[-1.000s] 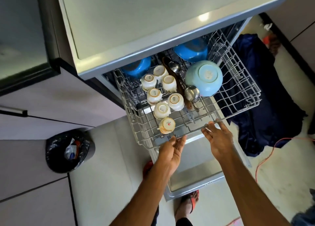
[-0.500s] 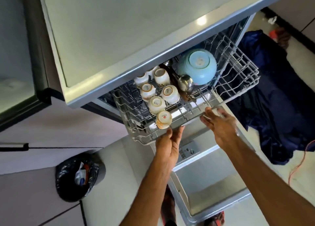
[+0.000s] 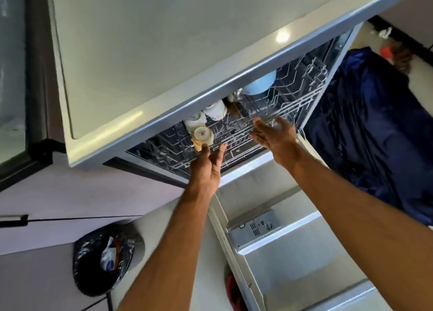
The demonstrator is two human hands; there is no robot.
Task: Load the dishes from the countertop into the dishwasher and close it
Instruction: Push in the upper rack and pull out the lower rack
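Pressing our left hand (image 3: 206, 170) and right hand (image 3: 274, 134), fingers straight, on the front of the stiff rack (image 3: 293, 104), we'd go gently: cups (image 3: 202, 133) chip.

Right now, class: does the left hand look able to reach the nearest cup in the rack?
Probably yes: the left hand is open at the front edge of the rack, its fingertips right by the cup, with nothing between them.

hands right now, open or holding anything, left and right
Left hand: open, fingers straight, tips at the front edge of the dish rack.
Right hand: open, fingers straight, palm toward the same rack front, holding nothing.
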